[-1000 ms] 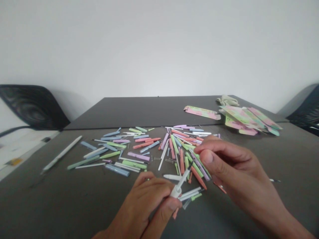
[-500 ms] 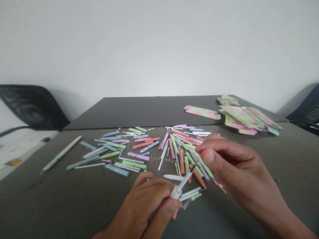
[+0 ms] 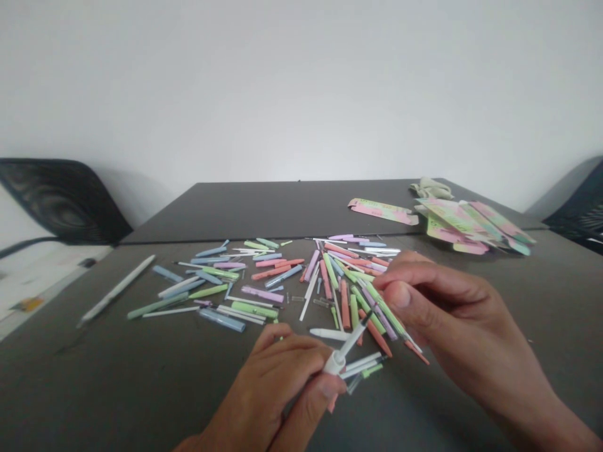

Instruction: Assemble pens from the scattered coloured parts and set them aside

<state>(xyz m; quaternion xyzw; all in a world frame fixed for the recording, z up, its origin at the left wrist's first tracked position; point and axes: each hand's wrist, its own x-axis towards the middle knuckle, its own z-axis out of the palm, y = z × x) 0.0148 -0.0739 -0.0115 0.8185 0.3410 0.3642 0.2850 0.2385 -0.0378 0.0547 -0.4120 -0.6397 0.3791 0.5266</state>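
Observation:
Pinched between the thumb and fingers of my left hand (image 3: pixel 287 383) is a white pen barrel (image 3: pixel 335 362). A white refill with a dark tip (image 3: pixel 355 333) sticks out of its open end, slanting up to the right. My right hand (image 3: pixel 452 320) is closed, thumb against forefinger, to the right of that tip and apart from it. Whatever the pinch holds, if anything, is too small or hidden to make out. Beyond both hands lie loose pen parts, among them an orange barrel (image 3: pixel 375 334), a light green barrel (image 3: pixel 254 310) and a white barrel (image 3: pixel 328 334).
Blue pen parts (image 3: pixel 221 319) and other coloured pieces are spread over the dark table (image 3: pixel 117 389). A white pen (image 3: pixel 117 290) lies at the left. Flattened cardboard boxes (image 3: pixel 464 227) and a crumpled cloth (image 3: pixel 431 188) are at the back right. Black mesh chairs (image 3: pixel 61 201) flank the table.
My right hand has shifted slightly to the right, still pinched. The left hand and its pen barrel have hardly moved.

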